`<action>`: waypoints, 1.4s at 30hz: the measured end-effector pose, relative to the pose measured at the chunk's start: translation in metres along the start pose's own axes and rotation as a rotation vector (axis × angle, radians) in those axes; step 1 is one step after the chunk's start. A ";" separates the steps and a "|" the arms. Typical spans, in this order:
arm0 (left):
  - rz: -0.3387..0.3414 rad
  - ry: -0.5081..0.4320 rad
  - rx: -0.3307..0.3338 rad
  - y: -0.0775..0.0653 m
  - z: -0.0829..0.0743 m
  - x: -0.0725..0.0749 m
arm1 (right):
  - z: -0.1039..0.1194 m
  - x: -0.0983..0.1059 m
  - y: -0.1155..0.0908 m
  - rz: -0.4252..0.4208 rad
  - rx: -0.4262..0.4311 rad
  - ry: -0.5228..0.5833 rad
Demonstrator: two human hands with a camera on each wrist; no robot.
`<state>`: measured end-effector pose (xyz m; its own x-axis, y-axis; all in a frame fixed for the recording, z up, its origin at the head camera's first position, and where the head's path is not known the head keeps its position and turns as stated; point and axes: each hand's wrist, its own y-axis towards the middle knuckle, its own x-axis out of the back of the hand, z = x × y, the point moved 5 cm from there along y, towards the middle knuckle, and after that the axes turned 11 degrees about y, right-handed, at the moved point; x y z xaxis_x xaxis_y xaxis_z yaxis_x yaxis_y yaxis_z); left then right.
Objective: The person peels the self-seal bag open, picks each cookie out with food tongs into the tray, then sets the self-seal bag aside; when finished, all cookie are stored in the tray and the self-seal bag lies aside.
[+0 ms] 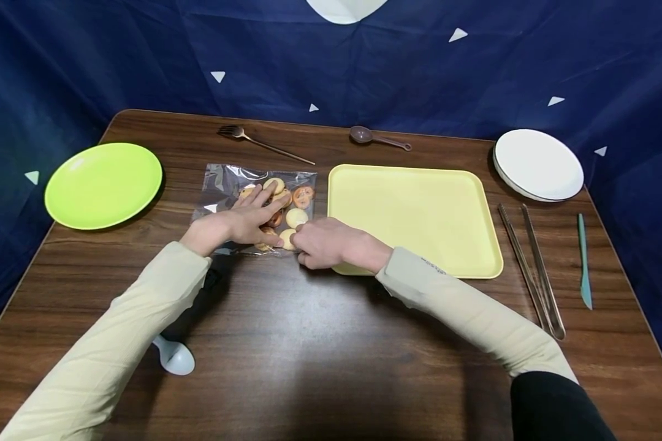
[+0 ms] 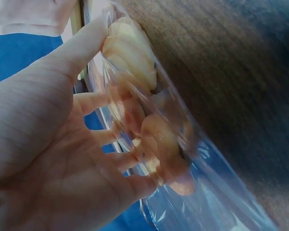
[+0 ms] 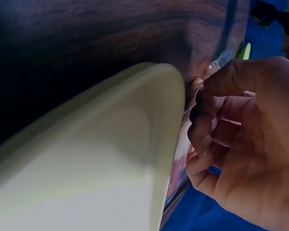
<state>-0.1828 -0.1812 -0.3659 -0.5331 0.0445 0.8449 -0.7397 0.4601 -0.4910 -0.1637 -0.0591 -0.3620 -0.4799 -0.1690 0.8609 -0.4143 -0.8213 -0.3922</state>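
Note:
A clear plastic bag [image 1: 214,191] of round cookies [image 1: 296,218] lies flat on the table, left of centre. My left hand [image 1: 245,223] rests on it with fingers spread, pressing the film over the cookies. In the left wrist view, that hand's fingertips [image 2: 147,184] touch the bag along the row of cookies [image 2: 127,45]. At the bag's lower right edge, my right hand [image 1: 331,242] has its fingers curled and pinches the film between thumb and forefinger. The right wrist view shows the thumb [image 3: 229,79] against the forefinger; the pinched film is mostly hidden.
Just right of the bag lies a yellow tray [image 1: 408,214], under the right wrist. Around it are a green plate [image 1: 103,185], fork [image 1: 265,144], measuring spoon [image 1: 377,137], white bowls [image 1: 539,164], metal tongs [image 1: 529,275], teal knife [image 1: 583,260] and pale spoon [image 1: 176,358].

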 end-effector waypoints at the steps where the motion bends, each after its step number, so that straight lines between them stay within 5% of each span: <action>1: 0.000 0.000 0.000 0.000 0.000 0.000 | -0.001 0.001 0.000 -0.006 0.005 0.021; 14: -0.010 -0.016 -0.007 0.001 0.002 -0.002 | -0.008 0.006 -0.002 -0.034 0.029 0.272; 42: 0.010 -0.023 0.003 -0.001 0.003 -0.002 | -0.011 0.009 0.000 -0.074 -0.040 0.310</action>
<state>-0.1825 -0.1844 -0.3678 -0.5503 0.0285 0.8345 -0.7354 0.4567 -0.5006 -0.1767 -0.0543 -0.3578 -0.6572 0.0695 0.7505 -0.4842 -0.8020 -0.3498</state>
